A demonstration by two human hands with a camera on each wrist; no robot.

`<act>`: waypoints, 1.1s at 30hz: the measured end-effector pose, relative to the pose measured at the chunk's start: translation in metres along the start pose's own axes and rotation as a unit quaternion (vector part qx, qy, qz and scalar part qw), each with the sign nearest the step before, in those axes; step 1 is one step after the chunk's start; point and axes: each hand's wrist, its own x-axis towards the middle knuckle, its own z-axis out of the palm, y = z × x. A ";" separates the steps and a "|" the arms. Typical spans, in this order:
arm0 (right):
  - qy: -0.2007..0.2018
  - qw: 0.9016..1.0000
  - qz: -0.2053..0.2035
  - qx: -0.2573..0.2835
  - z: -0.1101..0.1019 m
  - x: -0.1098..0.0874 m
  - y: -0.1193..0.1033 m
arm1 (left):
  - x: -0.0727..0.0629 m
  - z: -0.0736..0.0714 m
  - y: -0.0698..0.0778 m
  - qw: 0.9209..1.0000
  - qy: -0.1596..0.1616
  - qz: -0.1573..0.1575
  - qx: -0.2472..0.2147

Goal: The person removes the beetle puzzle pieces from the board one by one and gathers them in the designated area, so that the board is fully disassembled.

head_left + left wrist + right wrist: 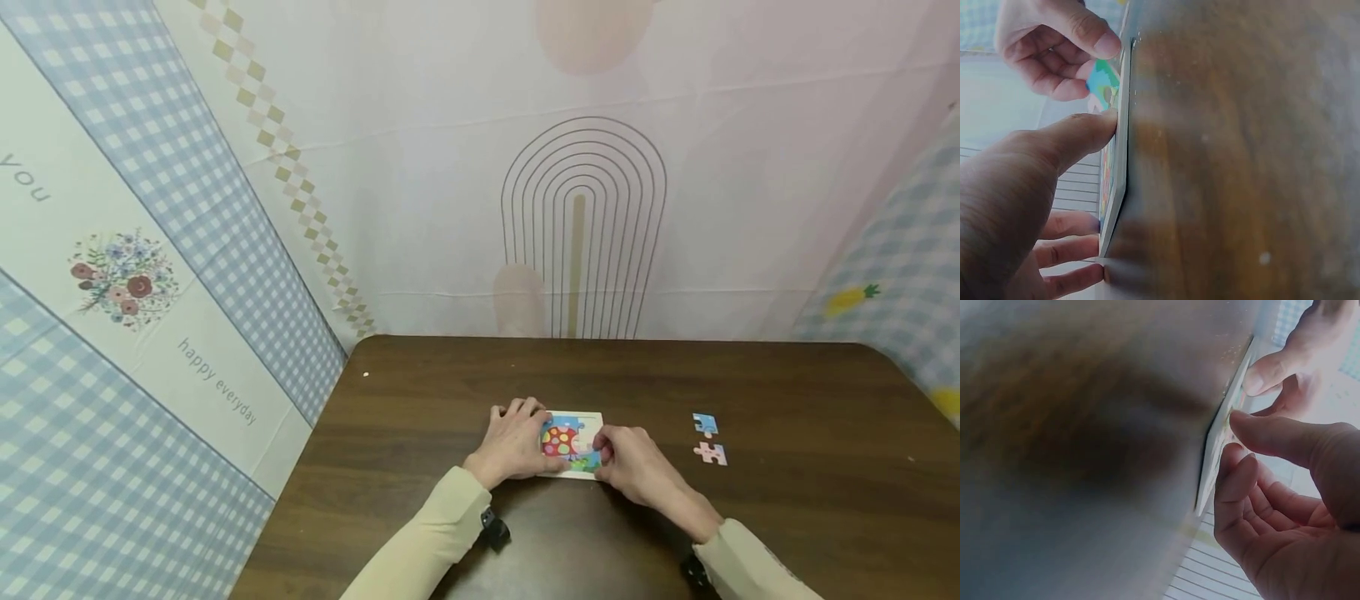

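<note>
A small jigsaw puzzle board (591, 416) with a pale frame lies on the table, partly filled with a red polka-dotted picture over green. My left hand (514, 442) rests on its left side, the thumb pressing near the front edge and the fingers lying along the far left edge. At the right side of the board, my right hand (636, 463) pinches a blue and green puzzle piece (1104, 76) between thumb and fingers. The piece stands tilted up from the board in the left wrist view. My right fingers hide most of it in the head view.
To the right on the dark wooden table (810, 400) lie two loose pieces, a blue puzzle piece (705, 423) and a pink puzzle piece (710, 453). A patterned cloth (435, 208) hangs behind the table's far edge.
</note>
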 end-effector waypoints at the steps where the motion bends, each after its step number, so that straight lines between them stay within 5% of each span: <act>1: -0.001 1.000 0.003 0.002 0.000 0.000 0.001 | 0.000 0.000 0.000 1.000 0.000 0.000 -0.002; 17: 0.022 0.999 0.024 0.013 -0.020 -0.018 0.026 | -0.001 -0.007 -0.008 0.998 -0.052 0.026 -0.007; 33: 0.042 0.999 0.024 0.008 -0.043 -0.051 0.068 | 0.000 -0.004 -0.012 0.999 -0.032 0.030 -0.023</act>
